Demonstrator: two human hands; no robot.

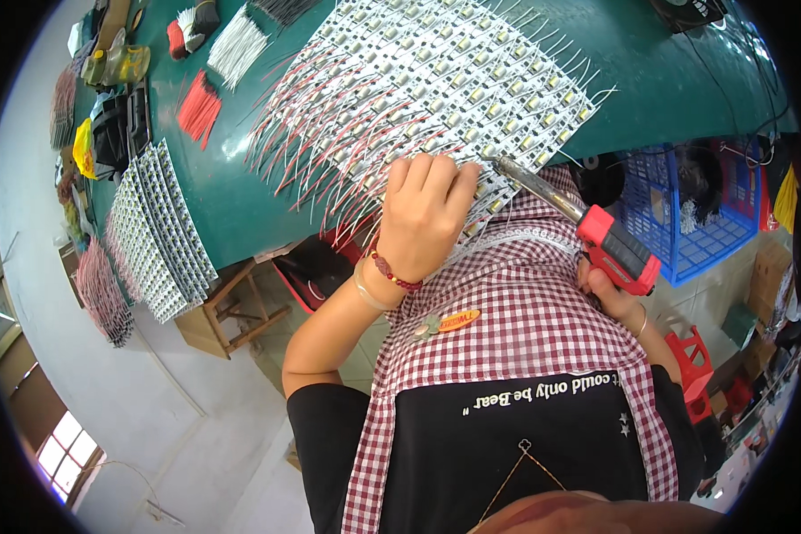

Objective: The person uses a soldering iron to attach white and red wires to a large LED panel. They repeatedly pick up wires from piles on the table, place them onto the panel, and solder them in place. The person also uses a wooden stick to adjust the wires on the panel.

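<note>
A white panel of small circuit boards (436,76) lies at the table's near edge, with rows of red and white wires standing out from it. My left hand (427,205) rests over its near edge, fingers bent down and closed together; what they pinch, if anything, is hidden beneath them. My right hand (607,289) is closed round a red and black soldering iron (616,249), partly hidden behind its handle. The iron's metal tip points up and left and reaches the board just right of my left fingers.
On the green table (231,187) lie a bundle of red wires (199,109) and a bundle of white wires (238,46). More wired boards (160,236) lie at the left. A blue crate (663,214) stands low at the right, near a red stool (690,369).
</note>
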